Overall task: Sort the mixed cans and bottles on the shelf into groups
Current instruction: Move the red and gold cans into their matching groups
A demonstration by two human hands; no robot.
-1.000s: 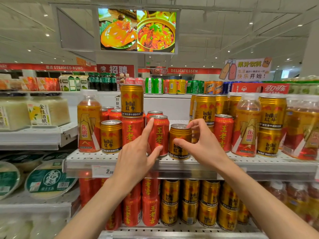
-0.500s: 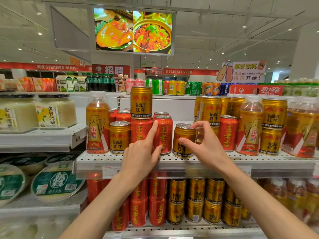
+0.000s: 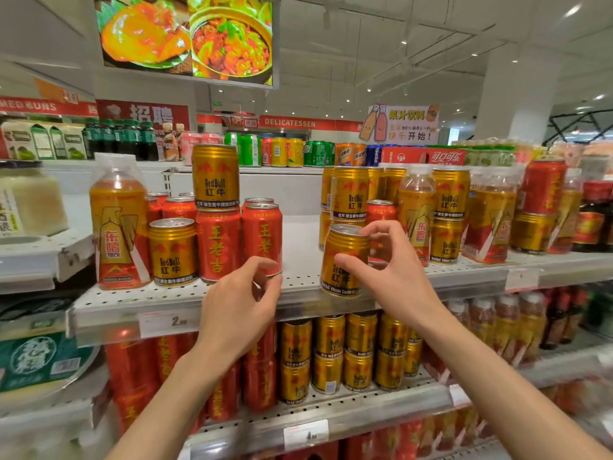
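My right hand (image 3: pixel 391 277) grips a gold Red Bull can (image 3: pixel 343 260), tilted and lifted slightly at the front of the white perforated shelf (image 3: pixel 298 254). My left hand (image 3: pixel 242 307) hovers with loosely curled fingers just in front of a red can (image 3: pixel 262 237), holding nothing. Left of it stand another red can (image 3: pixel 217 244) with a gold can (image 3: pixel 215 175) stacked on top, a short gold can (image 3: pixel 172 250) and an orange bottle (image 3: pixel 117 227). On the right stand stacked gold cans (image 3: pixel 350 194), a red can (image 3: pixel 381 209) and more bottles (image 3: pixel 416 207).
A lower shelf holds red cans (image 3: pixel 258 383) and gold cans (image 3: pixel 326 353). Price tags (image 3: pixel 169 323) line the shelf edge. Jars (image 3: pixel 30 200) sit on a left shelf. More drinks (image 3: pixel 282 151) fill the far aisle under a food screen (image 3: pixel 189 34).
My right hand has lifted the gold can and carried it to the right, opening a gap beside the red cans. My left hand has come off the red can and pulled back slightly.
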